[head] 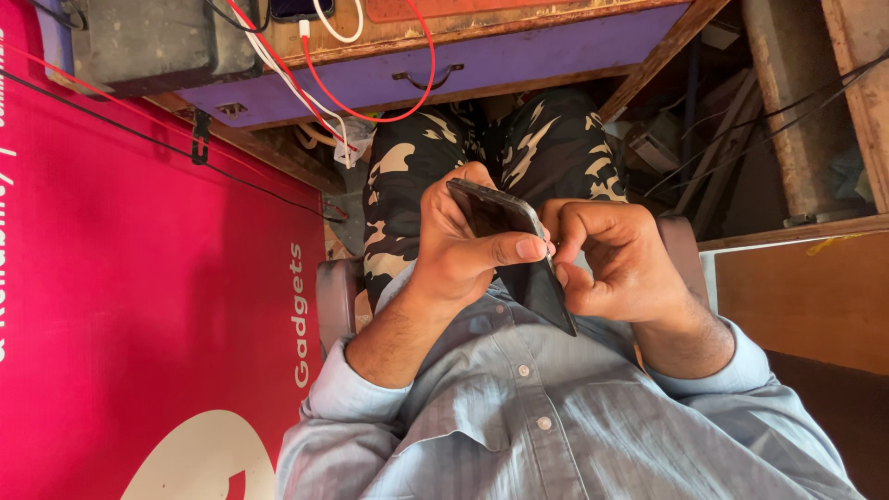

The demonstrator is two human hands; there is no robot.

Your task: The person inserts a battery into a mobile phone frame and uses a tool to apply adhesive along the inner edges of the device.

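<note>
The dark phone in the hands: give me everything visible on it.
The phone is a slim dark slab with a glossy face, rounded corners and a thin edge. It is held tilted over the lap. The left hand wraps it, thumb across the face; the right hand pinches at its side edge. Screen state can't be told.

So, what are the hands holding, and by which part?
The left hand grips a dark phone around its edges; the right hand pinches at its side edge.

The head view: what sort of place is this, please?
Probably a small gadget repair stall. The left hand holds a dark phone, the right hand picks at its edge, and cables hang over a worn wooden desk.
</note>
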